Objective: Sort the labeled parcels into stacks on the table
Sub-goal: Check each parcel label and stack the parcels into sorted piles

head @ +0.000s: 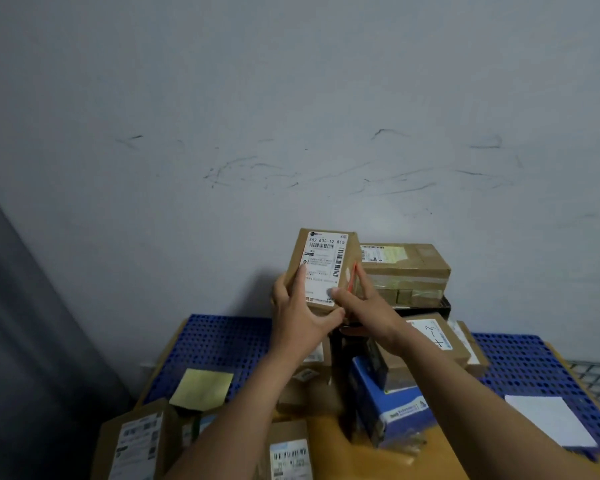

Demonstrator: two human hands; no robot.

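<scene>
- Nearest the camera, a labelled box (289, 451) and a larger labelled carton (137, 445) lie at the table's front edge.
- Both hands hold the small parcel (323, 268) upright above the pile, label facing the camera.
- Left hand (298, 317) grips its left side and lower edge.
- Right hand (364, 306) pinches its right side, thumb on the label.
- Just right of it, a taped box (406, 271) tops a stack.
- Blue mat (222, 337) covers the table.

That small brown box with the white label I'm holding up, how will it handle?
Probably stiff: the small box shows square edges between the left hand and right hand. Likely light, since fingers and thumbs alone hold it raised. Its label may feel slick.
</scene>
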